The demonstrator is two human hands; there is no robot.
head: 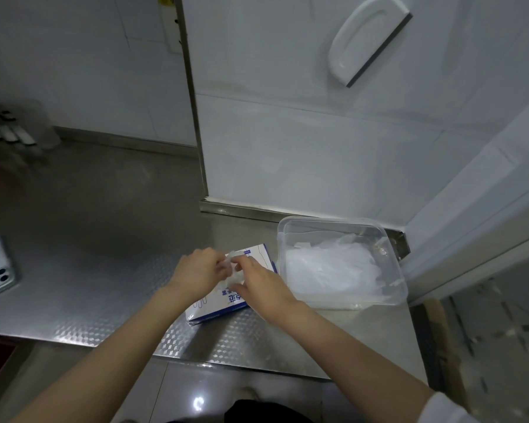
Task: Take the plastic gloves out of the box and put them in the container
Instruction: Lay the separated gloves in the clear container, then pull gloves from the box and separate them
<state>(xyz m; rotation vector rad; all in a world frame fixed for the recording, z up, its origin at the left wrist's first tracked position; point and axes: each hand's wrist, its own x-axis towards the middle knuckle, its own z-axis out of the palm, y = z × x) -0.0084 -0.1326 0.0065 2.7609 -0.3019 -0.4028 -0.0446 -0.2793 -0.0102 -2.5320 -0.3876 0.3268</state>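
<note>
Clear plastic glove (232, 271) in the pinching fingers of left hand (196, 270) and right hand (261, 283), over the box (217, 305).

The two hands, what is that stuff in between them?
A crumpled clear plastic glove, pinched by the left hand and the right hand over the box, seen in the head view.

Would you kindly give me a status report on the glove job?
Left hand and right hand pinch a glove above the box. Container holds gloves. Nothing blocks the way.
</note>
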